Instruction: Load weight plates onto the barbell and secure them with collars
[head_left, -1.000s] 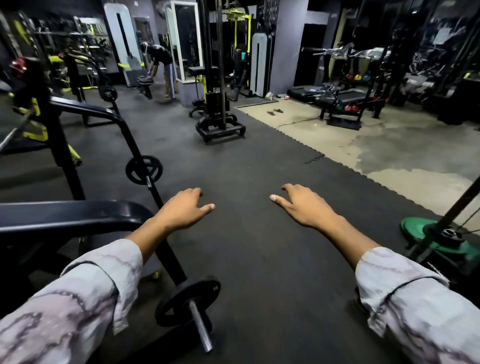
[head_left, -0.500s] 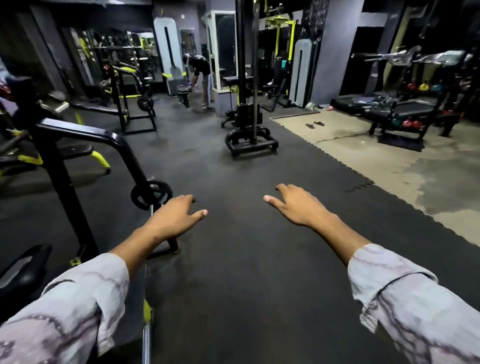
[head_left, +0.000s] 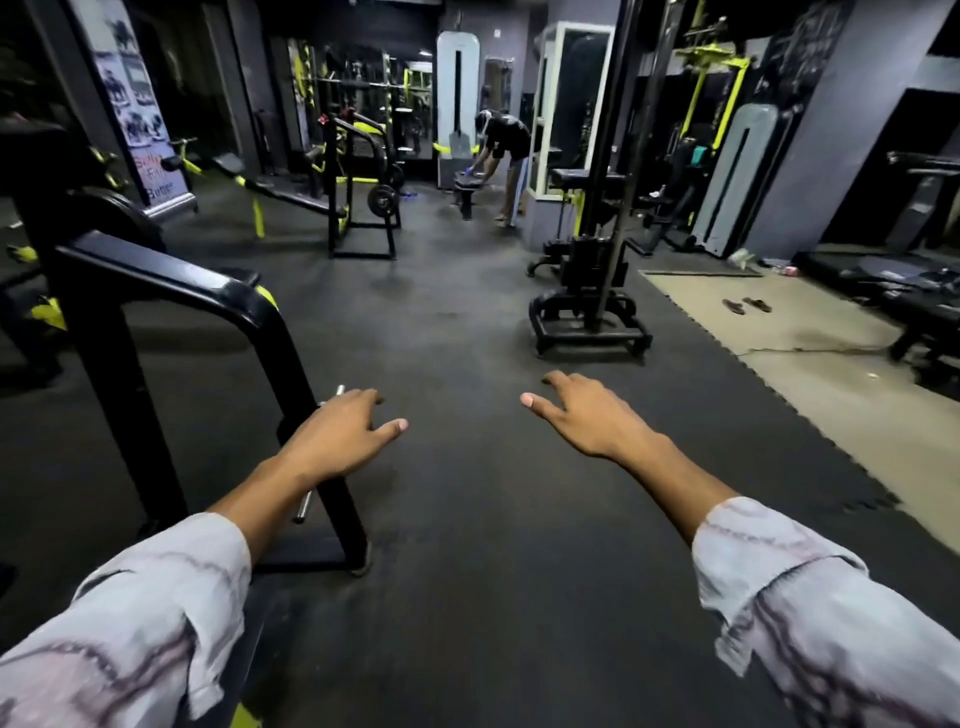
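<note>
1. Both hands are stretched forward over the floor (head_left: 467, 519) and hold nothing. The fingers of the left hand (head_left: 340, 434) are loosely spread, palm down; the fingers of the right hand (head_left: 587, 423) are also apart, with the thumb pointing inward.
2. The only part of the task's thing I can make out is a thin chrome bar (head_left: 303, 512). It shows just beyond the left hand and again below the left wrist, so the hand lies in front of it. I cannot tell if the hand touches it.
3. Its long axis runs from near-left to far-right, steeply away from the person, beside the black rack (head_left: 270, 332). The left hand is clearly nearer; the right hand is well apart, over bare floor.
4. No loose plate or collar is visible near the hands. A dark plate (head_left: 383, 197) hangs on a far rack, well away.
5. The bar is smooth, round, shiny metal. The rack is square tube with glossy black paint. The floor is dull rubber matting with a fine grain.
6. My judgement: loading has not started here, and plates must be fetched first.
</note>
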